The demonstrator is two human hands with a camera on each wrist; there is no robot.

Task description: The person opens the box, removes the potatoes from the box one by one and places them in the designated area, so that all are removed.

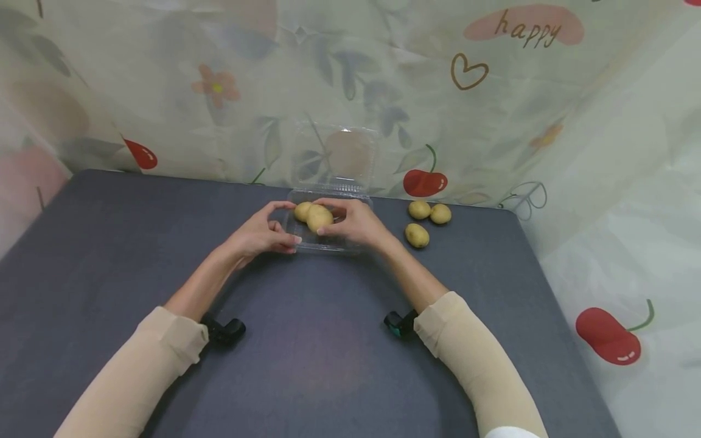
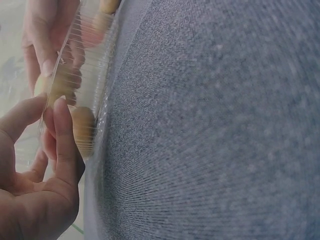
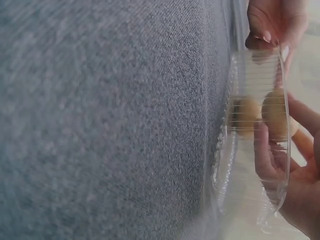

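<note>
A clear plastic clamshell box point(image 1: 328, 246) sits on the table with its lid point(image 1: 335, 155) standing up at the back. My left hand point(image 1: 264, 231) pinches the box's left front rim between thumb and fingers. Over the box, my right hand point(image 1: 356, 222) holds a potato point(image 1: 320, 219) between thumb and fingertips. Another potato point(image 1: 302, 211) lies in the box, to the left of the held one. Through the ribbed wall in the right wrist view, the held potato point(image 3: 273, 112) is higher than the potato on the bottom point(image 3: 245, 115).
To the right of the box, three loose potatoes point(image 1: 417, 235) lie close together on the dark grey table point(image 1: 317, 353). A patterned curtain point(image 1: 219, 140) hangs right behind the table's back edge, near the lid. Black wrist cameras point(image 1: 224, 331) jut inward from both forearms.
</note>
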